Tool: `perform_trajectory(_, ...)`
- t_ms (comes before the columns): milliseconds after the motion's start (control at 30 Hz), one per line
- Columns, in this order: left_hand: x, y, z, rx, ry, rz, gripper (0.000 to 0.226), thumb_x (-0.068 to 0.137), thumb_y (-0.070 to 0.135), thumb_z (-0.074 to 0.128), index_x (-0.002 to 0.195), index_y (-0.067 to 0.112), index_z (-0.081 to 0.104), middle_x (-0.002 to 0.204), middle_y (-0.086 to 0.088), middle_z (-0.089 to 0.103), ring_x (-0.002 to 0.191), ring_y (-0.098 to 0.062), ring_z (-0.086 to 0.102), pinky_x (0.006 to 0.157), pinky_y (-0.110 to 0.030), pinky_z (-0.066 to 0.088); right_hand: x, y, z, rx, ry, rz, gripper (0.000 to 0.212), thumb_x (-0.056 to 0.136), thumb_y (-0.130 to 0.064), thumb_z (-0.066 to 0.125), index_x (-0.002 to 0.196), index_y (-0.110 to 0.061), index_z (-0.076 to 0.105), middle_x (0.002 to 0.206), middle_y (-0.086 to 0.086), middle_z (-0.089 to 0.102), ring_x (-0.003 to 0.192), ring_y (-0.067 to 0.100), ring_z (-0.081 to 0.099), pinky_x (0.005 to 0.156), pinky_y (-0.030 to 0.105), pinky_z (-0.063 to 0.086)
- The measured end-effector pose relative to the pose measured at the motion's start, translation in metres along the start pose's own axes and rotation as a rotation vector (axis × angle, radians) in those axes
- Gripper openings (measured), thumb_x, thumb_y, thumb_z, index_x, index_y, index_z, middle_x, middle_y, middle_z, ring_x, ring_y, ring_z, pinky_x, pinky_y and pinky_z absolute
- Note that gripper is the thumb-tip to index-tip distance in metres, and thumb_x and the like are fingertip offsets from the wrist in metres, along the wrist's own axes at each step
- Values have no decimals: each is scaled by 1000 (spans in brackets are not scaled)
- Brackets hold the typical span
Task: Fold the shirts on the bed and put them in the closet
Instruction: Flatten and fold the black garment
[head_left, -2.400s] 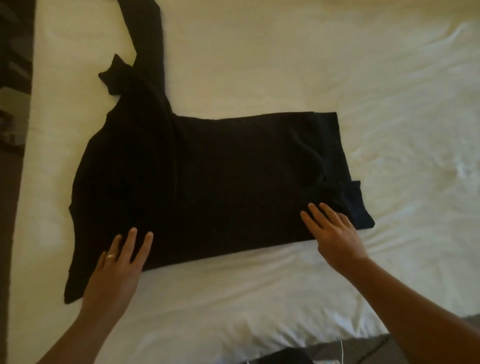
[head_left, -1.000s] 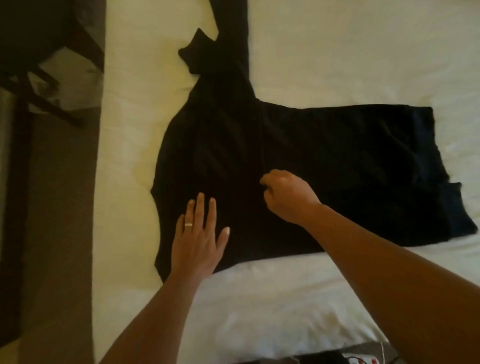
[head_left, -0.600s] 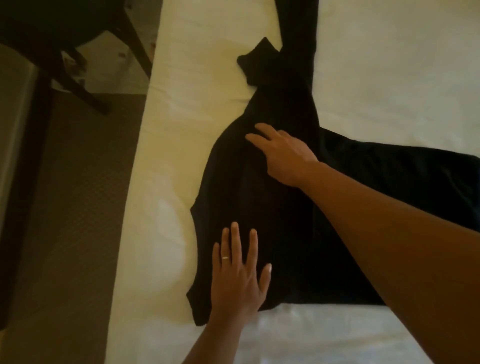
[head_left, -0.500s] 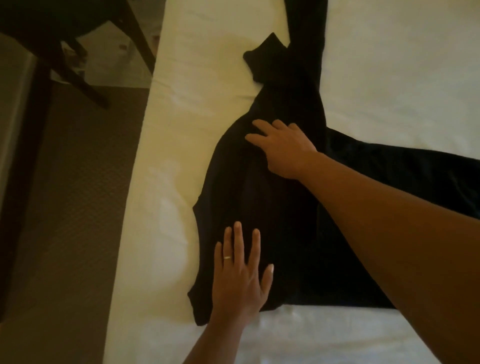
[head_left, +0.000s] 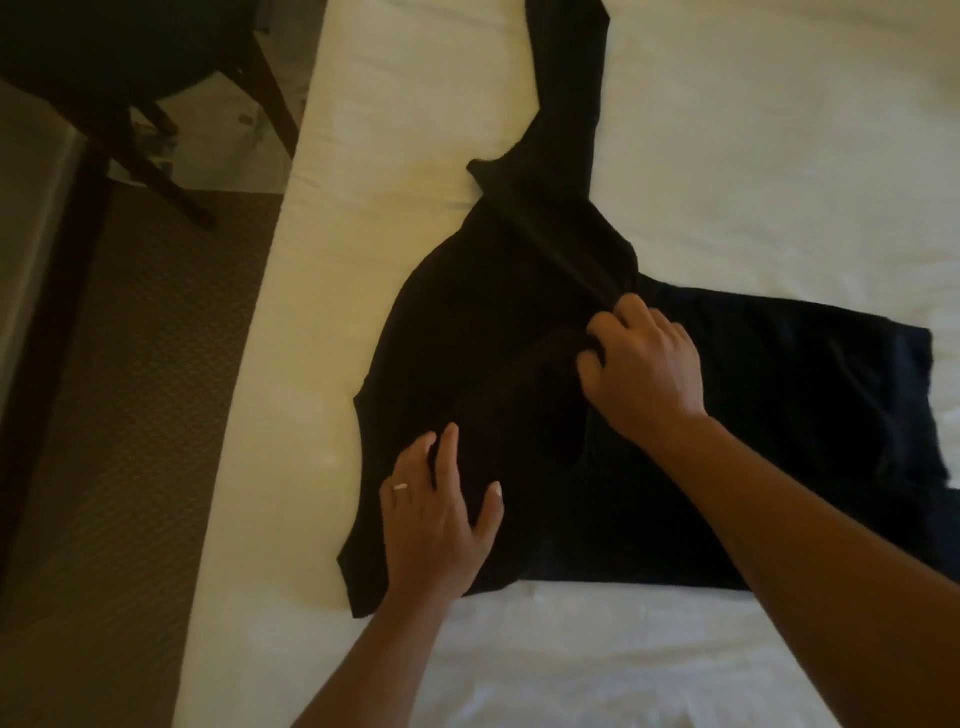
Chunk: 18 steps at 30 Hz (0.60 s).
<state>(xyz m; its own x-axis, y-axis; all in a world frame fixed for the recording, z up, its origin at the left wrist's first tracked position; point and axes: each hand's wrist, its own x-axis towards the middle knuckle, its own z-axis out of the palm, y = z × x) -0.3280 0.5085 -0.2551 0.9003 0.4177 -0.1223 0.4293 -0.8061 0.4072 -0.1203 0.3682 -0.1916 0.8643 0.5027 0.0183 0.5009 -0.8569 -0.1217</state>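
**Sleeve fold starting on the black shirt**

My right hand (head_left: 641, 371) is now pinching a fold of the black shirt (head_left: 753, 415) near the shoulder, fingers curled, cloth pulling taut toward the collar; half a second ago it was lying flat there. My left hand (head_left: 436, 525) is still pressing the lower edge, fingers spread. Shirt is lying on the bed (head_left: 727, 156) under both hands, far sleeve (head_left: 566, 67) stretching beyond my right fingers. Closet step not yet reached.

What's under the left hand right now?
The left hand rests on the black shirt, spread on the white bed. Whether more cloth layers lie beneath the palm is hidden. The right hand pinches a shirt fold farther up.
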Motion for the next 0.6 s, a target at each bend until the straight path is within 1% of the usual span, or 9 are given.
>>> perform_trajectory(67, 8, 17, -5, 55, 84, -10, 73, 89, 51, 56, 150, 15, 37, 141, -15, 47, 126, -35, 45, 97, -50, 42, -38, 10, -2, 54, 24, 73, 12, 88, -22, 59, 88, -11, 63, 91, 6, 57, 69, 23, 54, 66, 43, 50)
perform_trajectory(133, 20, 31, -5, 157, 68, 49, 74, 84, 47, 60, 149, 18, 41, 143, -15, 48, 128, -37, 44, 97, -49, 35, -71, 16, 1, 104, -25, 134, 11, 87, -22, 60, 87, -12, 63, 86, 4, 57, 64, 22, 55, 67, 43, 50)
perform_trajectory(200, 27, 43, 0, 251, -21, 183, 67, 82, 43, 60, 145, 21, 49, 142, -11, 51, 128, -35, 48, 96, -47, 34, -98, 20, 6, 114, -191, 195, 15, 87, -29, 59, 89, -14, 63, 82, 0, 55, 61, 20, 55, 70, 42, 51)
perform_trajectory(267, 29, 49, 8, 321, -159, 285, 58, 84, 41, 61, 139, 22, 54, 136, -8, 56, 123, -32, 55, 96, -46, 38, -107, 22, 9, 160, -418, 255, 22, 90, -39, 55, 93, -18, 62, 81, -4, 55, 63, 17, 57, 72, 41, 55)
perform_trajectory(333, 31, 58, 10, 344, -290, 267, 54, 86, 43, 60, 136, 24, 51, 134, -6, 55, 122, -30, 54, 97, -46, 40, -101, 26, 6, 303, -519, 335, 23, 92, -41, 54, 89, -19, 63, 77, -3, 59, 64, 17, 61, 70, 42, 59)
perform_trajectory(400, 35, 69, 13, 326, -359, 192, 57, 91, 47, 57, 141, 26, 40, 142, -6, 45, 131, -30, 45, 102, -45, 40, -81, 27, 3, 397, -400, 349, 22, 93, -37, 56, 82, -19, 61, 73, -2, 61, 62, 17, 62, 65, 42, 60)
perform_trajectory(467, 38, 77, 14, 327, -365, 164, 62, 93, 50, 58, 143, 27, 31, 147, -6, 38, 136, -32, 38, 104, -45, 41, -53, 26, 3, 337, -245, 267, 22, 95, -36, 57, 81, -19, 59, 78, -5, 57, 65, 13, 58, 64, 39, 58)
perform_trajectory(533, 40, 80, 14, 347, -356, 185, 64, 93, 52, 59, 141, 27, 26, 147, -7, 37, 136, -34, 37, 102, -47, 42, -22, 22, 7, 289, -174, 185, 19, 96, -37, 56, 92, -19, 61, 91, -6, 56, 78, 12, 57, 69, 36, 57)
perform_trajectory(600, 36, 75, 17, 358, -352, 205, 62, 93, 52, 56, 141, 25, 26, 146, -9, 38, 136, -37, 37, 100, -49, 42, 4, 16, 15, 268, -194, 131, 26, 97, -39, 54, 111, -18, 61, 109, 0, 57, 96, 18, 57, 79, 39, 56)
